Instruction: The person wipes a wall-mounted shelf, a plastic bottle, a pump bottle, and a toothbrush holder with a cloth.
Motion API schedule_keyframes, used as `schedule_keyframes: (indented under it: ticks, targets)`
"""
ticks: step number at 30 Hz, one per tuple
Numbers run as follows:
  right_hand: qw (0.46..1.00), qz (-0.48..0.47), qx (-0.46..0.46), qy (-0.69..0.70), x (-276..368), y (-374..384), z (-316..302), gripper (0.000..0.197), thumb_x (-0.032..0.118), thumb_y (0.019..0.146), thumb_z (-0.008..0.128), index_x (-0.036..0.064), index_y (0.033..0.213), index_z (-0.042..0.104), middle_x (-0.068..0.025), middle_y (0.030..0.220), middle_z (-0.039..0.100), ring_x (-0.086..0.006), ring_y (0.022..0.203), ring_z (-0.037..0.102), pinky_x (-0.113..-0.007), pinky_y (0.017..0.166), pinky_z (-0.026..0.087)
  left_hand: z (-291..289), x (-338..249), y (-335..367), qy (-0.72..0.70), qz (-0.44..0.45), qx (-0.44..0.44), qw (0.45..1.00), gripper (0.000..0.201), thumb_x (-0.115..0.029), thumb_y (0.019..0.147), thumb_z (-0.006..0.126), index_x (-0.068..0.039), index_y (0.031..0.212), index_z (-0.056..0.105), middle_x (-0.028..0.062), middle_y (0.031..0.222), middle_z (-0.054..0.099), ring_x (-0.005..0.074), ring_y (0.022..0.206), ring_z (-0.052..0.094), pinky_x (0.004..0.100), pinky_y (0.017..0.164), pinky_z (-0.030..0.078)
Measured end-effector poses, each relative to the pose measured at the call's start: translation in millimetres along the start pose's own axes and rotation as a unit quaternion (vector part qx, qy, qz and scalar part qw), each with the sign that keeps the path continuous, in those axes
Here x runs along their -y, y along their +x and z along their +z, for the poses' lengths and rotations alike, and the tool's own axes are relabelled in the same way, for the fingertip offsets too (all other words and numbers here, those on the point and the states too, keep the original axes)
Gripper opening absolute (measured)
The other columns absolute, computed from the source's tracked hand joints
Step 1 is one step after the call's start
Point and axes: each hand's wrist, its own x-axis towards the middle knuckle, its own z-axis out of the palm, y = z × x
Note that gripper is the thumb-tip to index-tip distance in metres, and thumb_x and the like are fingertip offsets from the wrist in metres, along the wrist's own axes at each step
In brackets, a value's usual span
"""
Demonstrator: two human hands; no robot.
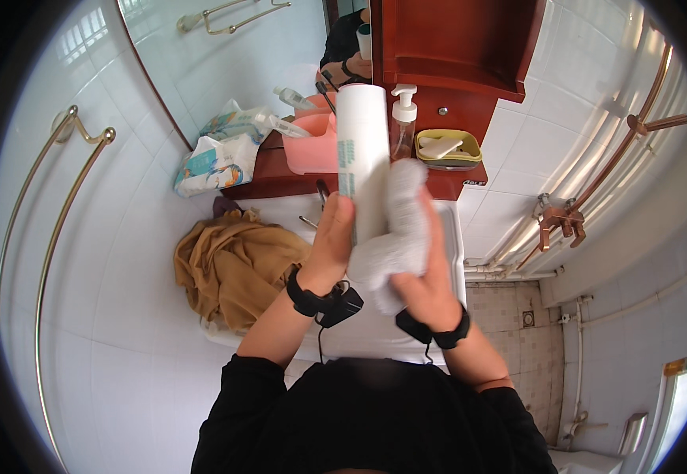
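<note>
White bottle [365, 146] and grey cloth [405, 229] held above the sink [459, 257].
We have the left hand [331, 241] curled on the bottle's left side; right hand [432, 288], half closed, grips the cloth against its right.

Grey cloth [407, 217]: fuzzy, matt. Wht cylinder [365, 142]: smooth. Shelf [454, 43]: glossy, wd-look. Pink holder [310, 152]: smooth plast.
</note>
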Motion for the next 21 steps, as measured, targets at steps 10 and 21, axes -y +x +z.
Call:
schedule_keyframes:
  ticks: [10, 21]
  targets:
    - [0.953, 0.12, -0.061, 0.271, -17, 45, -16, 0.066, 0.013, 0.085, 0.056, -0.0022, 0.142, 0.024, -0.0157, 0.134, 0.042, -0.0236, 0.121, 0.043, -0.033, 0.101, 0.034, 13, 8, -28, 0.028, 0.041, -0.003, 0.999, 0.042, -0.032, 0.097, 0.045, 0.001, 0.123, 0.04, 0.0082, 0.111, 0.054, 0.0127, 0.099, 0.051, 0.0276, 0.086, 0.042]
    - [0.97, 0.11, 0.079, 0.203, -18, -1, 21, 0.075, 0.012, 0.083, 0.059, -0.0016, 0.144, 0.018, -0.0174, 0.144, 0.028, -0.0277, 0.136, 0.025, -0.035, 0.11, 0.018, -5, -27, -18, -0.098, 0.013, -0.092, 0.991, 0.045, -0.037, 0.098, 0.04, 0.003, 0.119, 0.046, 0.0112, 0.112, 0.056, 0.0162, 0.099, 0.055, 0.0286, 0.086, 0.044]
